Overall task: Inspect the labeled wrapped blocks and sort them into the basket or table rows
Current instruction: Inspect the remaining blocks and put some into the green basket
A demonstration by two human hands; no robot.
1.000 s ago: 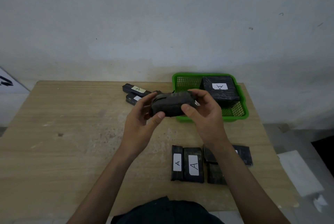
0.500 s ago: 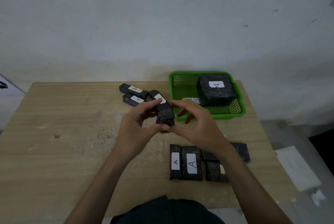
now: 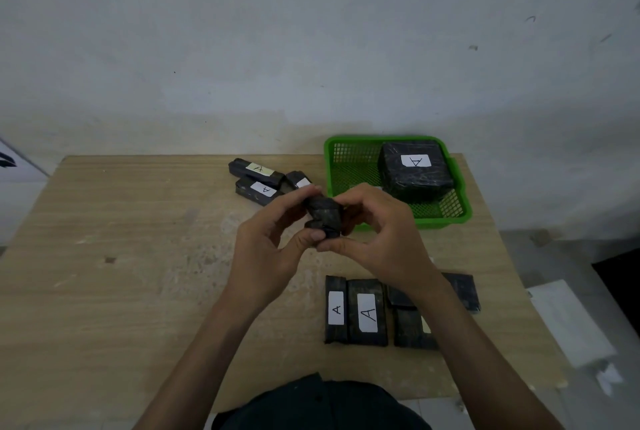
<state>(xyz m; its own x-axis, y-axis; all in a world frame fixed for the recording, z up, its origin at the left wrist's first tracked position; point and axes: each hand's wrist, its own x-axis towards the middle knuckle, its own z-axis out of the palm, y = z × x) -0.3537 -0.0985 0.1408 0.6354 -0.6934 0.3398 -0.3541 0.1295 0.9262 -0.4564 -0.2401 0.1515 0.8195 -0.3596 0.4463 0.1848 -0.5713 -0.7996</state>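
Note:
Both hands hold one black wrapped block (image 3: 323,216) above the middle of the wooden table (image 3: 121,273). My left hand (image 3: 268,240) pinches its left side and near end. My right hand (image 3: 375,235) grips its right side, fingers curled round it. No label shows on the held block. A green basket (image 3: 462,213) at the back right holds a large black block labeled A (image 3: 415,169). Three small labeled blocks (image 3: 259,180) lie in a pile behind my hands. A row of black blocks (image 3: 356,311), two showing A labels, lies near the front edge, partly hidden by my right forearm.
A pale wall rises directly behind the table. White paper sheets (image 3: 571,322) lie on the floor to the right of the table. The table's left half is bare wood with scuffs.
The held block has been turned in my hands, from lying crosswise to end-on with its label out of sight. Both hands stayed above the table's middle.

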